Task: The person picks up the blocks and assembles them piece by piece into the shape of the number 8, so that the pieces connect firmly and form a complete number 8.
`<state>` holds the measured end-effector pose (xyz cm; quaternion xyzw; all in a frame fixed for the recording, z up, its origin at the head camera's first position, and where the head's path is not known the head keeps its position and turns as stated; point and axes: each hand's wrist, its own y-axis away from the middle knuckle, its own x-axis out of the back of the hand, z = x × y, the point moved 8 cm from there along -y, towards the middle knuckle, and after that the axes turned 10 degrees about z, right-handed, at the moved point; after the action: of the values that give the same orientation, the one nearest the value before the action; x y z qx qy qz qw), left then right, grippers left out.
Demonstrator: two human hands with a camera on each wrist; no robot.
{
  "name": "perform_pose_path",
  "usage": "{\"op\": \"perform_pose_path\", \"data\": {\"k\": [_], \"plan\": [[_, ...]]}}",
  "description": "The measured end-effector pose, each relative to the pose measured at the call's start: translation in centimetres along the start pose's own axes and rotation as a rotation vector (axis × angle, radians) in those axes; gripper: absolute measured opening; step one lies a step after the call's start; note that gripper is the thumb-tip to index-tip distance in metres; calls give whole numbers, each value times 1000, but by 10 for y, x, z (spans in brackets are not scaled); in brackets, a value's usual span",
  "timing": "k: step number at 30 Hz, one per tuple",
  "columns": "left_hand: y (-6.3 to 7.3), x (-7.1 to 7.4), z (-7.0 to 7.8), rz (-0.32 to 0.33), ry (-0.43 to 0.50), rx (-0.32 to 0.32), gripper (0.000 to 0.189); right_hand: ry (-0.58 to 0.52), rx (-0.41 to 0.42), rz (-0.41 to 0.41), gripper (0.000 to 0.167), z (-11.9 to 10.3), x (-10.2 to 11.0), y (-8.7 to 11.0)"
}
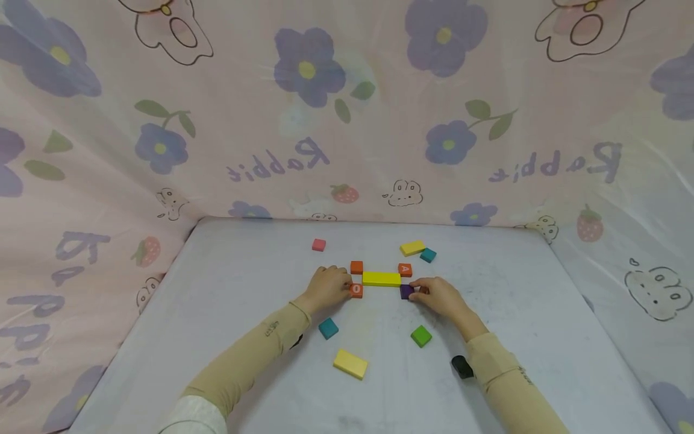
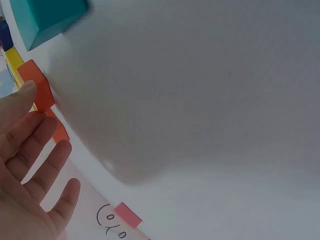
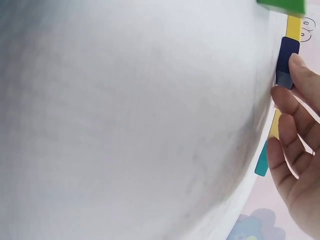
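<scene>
Two hands (image 1: 328, 289) (image 1: 443, 298) apparently pinch orange and purple blocks (image 1: 356, 291) (image 1: 406, 292).

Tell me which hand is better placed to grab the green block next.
Probably the right hand, though it pinches the purple block: the green block lies nearer it than the left hand, at the O block.

Toward the far edge of the tabletop (image 1: 244, 259), a pink block (image 1: 318, 245) is seen left of centre; right of centre, a yellow block (image 1: 412, 248) is laid just beside a teal block (image 1: 428, 255). Farther from that edge, a second teal block (image 1: 328, 328), a second yellow block (image 1: 350, 364) and a green block (image 1: 421, 336) are scattered. The far edge is backed by a flower-printed sheet (image 1: 379, 132).
</scene>
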<state>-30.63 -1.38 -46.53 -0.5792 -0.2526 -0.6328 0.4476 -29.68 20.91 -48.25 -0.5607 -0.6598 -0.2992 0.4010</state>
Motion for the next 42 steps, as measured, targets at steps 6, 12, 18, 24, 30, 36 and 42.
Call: {"op": "perform_pose_path", "data": {"k": [6, 12, 18, 24, 30, 36, 42], "plan": [[-1, 2, 1, 17, 1, 0, 22, 1, -3, -3, 34, -1, 1, 0], [-1, 3, 3, 24, 9, 5, 20, 9, -5, -2, 34, -1, 1, 0], [0, 3, 3, 31, -7, -1, 21, 1, 0, 2, 34, -1, 0, 1], [-1, 3, 3, 35, -1, 0, 20, 4, -7, 2, 35, 1, 0, 0], [-1, 3, 2, 39, -34, -10, 21, 9, -8, 3, 35, 2, -1, 0], [-1, 2, 2, 40, -26, -5, 21, 20, -13, -2, 36, 2, -2, 1], [1, 1, 1, 48, -14, 2, 20, 26, -33, -6, 35, 1, -2, 1]]}}
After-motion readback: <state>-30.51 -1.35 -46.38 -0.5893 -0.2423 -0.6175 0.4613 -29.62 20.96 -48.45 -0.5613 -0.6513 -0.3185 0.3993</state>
